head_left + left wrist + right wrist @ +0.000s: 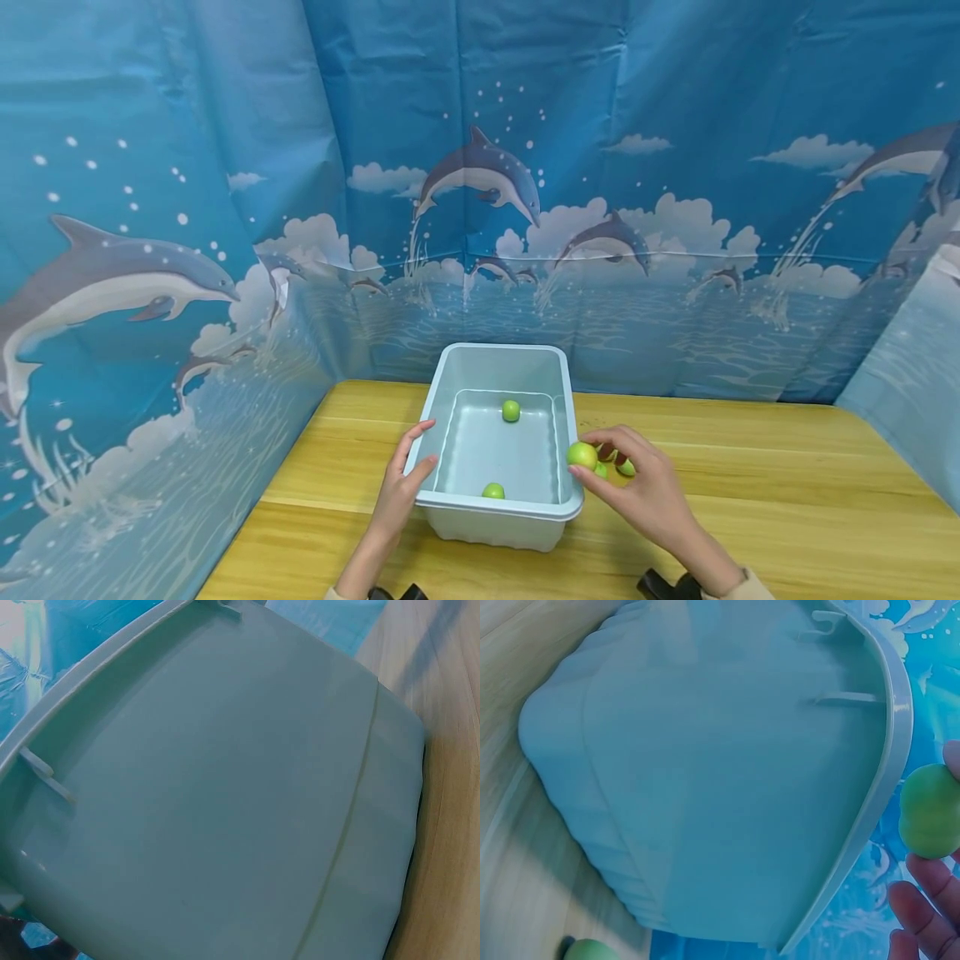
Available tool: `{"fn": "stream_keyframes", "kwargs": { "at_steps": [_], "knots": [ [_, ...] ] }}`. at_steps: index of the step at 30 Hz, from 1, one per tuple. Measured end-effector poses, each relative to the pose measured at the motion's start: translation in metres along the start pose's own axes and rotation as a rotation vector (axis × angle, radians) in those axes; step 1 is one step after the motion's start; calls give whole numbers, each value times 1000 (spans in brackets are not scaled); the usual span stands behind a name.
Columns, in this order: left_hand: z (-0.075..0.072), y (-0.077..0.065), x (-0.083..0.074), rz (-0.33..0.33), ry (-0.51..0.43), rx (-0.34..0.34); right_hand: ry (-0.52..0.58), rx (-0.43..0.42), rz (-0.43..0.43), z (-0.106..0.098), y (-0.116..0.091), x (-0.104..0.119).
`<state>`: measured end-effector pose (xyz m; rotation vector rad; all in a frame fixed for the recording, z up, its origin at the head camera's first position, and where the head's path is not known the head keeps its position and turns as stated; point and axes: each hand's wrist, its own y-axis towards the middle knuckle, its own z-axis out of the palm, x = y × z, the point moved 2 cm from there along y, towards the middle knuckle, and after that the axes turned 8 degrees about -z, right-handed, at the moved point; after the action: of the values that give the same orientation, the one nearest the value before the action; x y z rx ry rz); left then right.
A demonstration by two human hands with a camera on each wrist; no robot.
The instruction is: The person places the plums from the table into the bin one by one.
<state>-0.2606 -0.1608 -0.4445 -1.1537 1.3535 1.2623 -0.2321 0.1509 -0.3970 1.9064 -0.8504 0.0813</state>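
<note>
In the head view my right hand (pixel 643 479) pinches a small yellow-green apple (pixel 582 455) between thumb and fingers, just outside the right rim of a pale blue-grey plastic bin (pixel 497 505). The right wrist view also has this apple (pixel 931 811) in my fingertips, beside the bin's rim. My left hand (pixel 397 483) rests on the bin's left rim, fingers extended and thumb reaching over the edge. Two green apples lie inside: one apple (pixel 511 411) towards the far end, another apple (pixel 492 491) by the near wall. The left wrist view is mostly the bin's outer wall (pixel 210 780).
More green apples (pixel 626 467) lie on the wooden table (pixel 765 492) right of the bin, partly hidden behind my right hand. One apple (pixel 590 950) shows low in the right wrist view. A blue dolphin-print curtain (pixel 645 317) hangs behind the table.
</note>
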Motion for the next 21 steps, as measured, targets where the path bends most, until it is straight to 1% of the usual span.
{"fn": "stream_keyframes", "kwargs": {
  "at_steps": [3,9,15,21],
  "knots": [
    [0,0,0,2,3,-1,7,-6,7,2,2,3],
    [0,0,0,9,2,-2,20,8,12,7,5,5],
    [0,0,-1,11,-1,-1,29,20,-3,11,7,5],
    [0,0,0,10,5,-5,29,28,-40,15,9,5]
  ]
}}
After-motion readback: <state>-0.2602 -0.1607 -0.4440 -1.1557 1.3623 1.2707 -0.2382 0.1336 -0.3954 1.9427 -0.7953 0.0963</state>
